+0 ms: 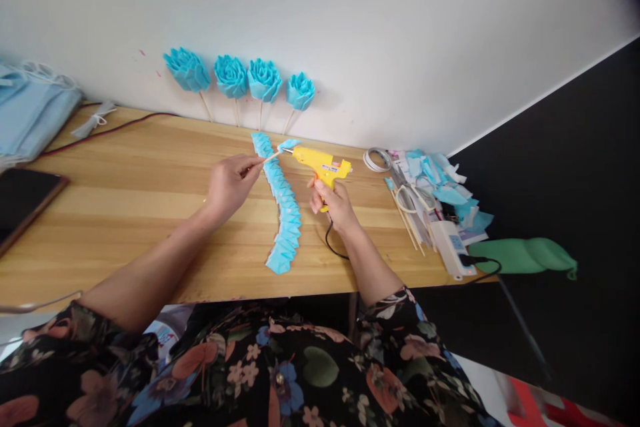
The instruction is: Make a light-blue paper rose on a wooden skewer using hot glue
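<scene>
My right hand (334, 203) grips a yellow glue gun (321, 164), its nozzle pointing left at the tip of a thin wooden stick (271, 157). My left hand (231, 183) pinches that stick; a small blue piece (289, 144) sits at its end by the nozzle. A long curved strip of folded blue petals (284, 210) lies on the wooden table (150, 187) between my hands.
Several finished blue flowers on sticks (247, 78) lean against the white wall. Blue scraps, scissors and sticks (430, 197) pile at the right, beside a power strip (453, 247). Stacked blue masks (27, 113) and a dark tablet (23, 197) lie left.
</scene>
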Demonstrator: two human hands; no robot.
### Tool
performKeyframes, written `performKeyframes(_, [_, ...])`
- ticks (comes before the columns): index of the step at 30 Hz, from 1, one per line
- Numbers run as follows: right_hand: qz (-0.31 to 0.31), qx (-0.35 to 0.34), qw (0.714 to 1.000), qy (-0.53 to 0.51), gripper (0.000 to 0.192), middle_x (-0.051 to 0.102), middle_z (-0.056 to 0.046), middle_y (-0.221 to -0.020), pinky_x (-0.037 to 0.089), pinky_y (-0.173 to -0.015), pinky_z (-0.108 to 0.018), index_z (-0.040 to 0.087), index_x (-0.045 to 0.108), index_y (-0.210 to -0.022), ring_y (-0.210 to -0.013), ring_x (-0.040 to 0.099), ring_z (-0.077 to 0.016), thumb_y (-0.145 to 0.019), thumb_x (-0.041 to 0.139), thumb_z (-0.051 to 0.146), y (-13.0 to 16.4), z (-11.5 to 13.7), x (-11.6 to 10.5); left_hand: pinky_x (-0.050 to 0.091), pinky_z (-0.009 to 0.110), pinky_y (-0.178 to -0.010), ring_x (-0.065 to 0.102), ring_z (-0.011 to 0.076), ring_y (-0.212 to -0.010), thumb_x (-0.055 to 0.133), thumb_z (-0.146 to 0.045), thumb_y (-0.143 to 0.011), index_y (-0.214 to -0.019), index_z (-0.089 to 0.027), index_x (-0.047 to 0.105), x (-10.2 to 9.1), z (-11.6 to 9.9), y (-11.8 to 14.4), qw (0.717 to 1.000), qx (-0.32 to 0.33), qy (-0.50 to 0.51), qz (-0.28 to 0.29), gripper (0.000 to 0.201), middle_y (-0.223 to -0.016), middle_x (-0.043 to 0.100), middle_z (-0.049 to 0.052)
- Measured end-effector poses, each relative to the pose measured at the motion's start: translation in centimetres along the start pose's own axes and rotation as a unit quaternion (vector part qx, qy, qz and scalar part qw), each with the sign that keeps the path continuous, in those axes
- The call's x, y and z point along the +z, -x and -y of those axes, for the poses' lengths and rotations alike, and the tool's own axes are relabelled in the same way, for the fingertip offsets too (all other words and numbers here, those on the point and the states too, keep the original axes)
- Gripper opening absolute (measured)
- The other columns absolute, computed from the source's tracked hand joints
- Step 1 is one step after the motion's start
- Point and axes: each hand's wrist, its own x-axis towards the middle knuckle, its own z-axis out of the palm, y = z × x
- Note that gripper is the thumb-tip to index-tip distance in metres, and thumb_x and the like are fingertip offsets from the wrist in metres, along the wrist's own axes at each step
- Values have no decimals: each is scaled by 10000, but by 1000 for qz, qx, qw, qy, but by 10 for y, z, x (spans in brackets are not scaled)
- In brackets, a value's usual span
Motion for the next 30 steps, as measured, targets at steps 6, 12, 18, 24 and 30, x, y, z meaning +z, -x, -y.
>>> performKeyframes(6, [-12,4,1000,5,571,497,91,-466,401,-513,-285,216,646,-839,-435,481,-108,-764,786,765,0,-2,-3,481,316,-659,694,212,-727,615,-397,-950,-928,-268,853,0,-1,0,1000,-5,2,-1,272,-855,823,49])
performKeyframes(12, [-23,6,1000,0,560,502,97,-465,406,-523,-281,220,638,-843,-438,492,-106,-763,797,751,0,-3,-5,498,320,-679,697,215,-734,615,-387,-951,-921,-257,848,0,1,0,1000,-4,-1,-2,268,-858,817,53])
performKeyframes(18, [-35,-1,999,-6,556,498,97,-454,408,-524,-280,217,633,-822,-427,482,-100,-763,806,742,1,2,-3,482,314,-670,685,204,-713,617,-378,-945,-923,-253,852,-1,1,0,1000,-6,0,0,267,-830,807,51])
performKeyframes(24, [-49,-4,999,-2,566,483,101,-459,416,-525,-284,222,628,-808,-421,468,-96,-749,810,755,0,5,-3,492,322,-682,688,212,-727,616,-378,-947,-915,-257,847,-1,-1,0,1000,-7,-1,-1,262,-837,808,53])
performKeyframes(30, [-58,-14,998,3,568,485,96,-471,421,-521,-287,224,631,-811,-431,469,-98,-747,803,762,-1,4,-5,508,321,-694,707,219,-757,618,-360,-954,-924,-266,845,-1,1,0,1000,-7,-3,-3,248,-861,814,50])
